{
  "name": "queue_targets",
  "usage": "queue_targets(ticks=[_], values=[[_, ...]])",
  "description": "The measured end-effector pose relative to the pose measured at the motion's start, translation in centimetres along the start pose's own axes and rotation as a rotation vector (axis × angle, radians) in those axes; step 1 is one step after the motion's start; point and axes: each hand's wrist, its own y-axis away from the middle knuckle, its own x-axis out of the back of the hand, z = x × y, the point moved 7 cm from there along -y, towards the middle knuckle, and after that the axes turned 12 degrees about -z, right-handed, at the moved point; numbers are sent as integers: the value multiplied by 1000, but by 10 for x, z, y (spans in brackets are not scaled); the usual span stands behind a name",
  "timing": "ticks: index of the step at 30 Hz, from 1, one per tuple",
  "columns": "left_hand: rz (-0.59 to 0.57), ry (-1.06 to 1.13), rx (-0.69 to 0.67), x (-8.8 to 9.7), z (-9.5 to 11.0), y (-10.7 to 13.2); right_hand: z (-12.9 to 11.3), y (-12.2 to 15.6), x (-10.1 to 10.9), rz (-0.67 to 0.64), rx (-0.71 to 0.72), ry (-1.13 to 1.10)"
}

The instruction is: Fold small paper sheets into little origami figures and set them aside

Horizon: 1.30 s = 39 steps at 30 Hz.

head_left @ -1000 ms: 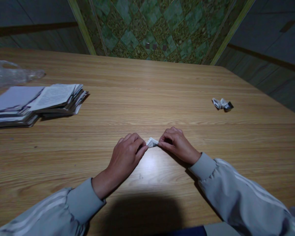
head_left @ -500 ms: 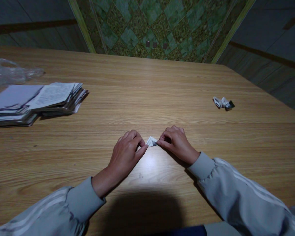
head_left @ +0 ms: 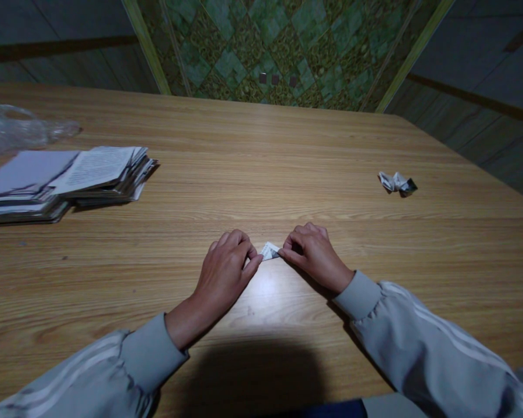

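Observation:
A small folded piece of printed paper (head_left: pixel 269 251), white with a dark grey patch, is held low over the wooden table. It has a triangular outline with its peak pointing away from me. My left hand (head_left: pixel 227 262) pinches its left corner between thumb and index finger. At the opposite corner my right hand (head_left: pixel 312 253) does the same. The fingertips cover both ends of the paper, so those corners are hidden. Whether the paper touches the tabletop, I cannot tell.
Stacks of printed sheets (head_left: pixel 96 171) lie at the left, with a crumpled clear plastic bag (head_left: pixel 20 130) behind them. Several small folded paper pieces (head_left: pixel 397 183) sit at the right. The wooden table (head_left: pixel 261 157) ends at a green tiled wall.

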Motion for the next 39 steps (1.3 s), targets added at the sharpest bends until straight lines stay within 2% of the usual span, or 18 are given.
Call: queue_targets(ticks=[21,26,30,35,39], values=[[18,-37,2,3,1,1,-10,-2,-2,-29,-10,168],[-12,-24,-149,0,12,1,-9,-4,-4,-41,-11,217],[41,-87,-216,-3,15,3,-10,-4,-5,-39,-12,254],[59,-103,-196,-1,14,4,-14,-4,-5,-24,-25,313],[55,-51,-147,0,10,2,-9,-5,-3,-26,-50,248]])
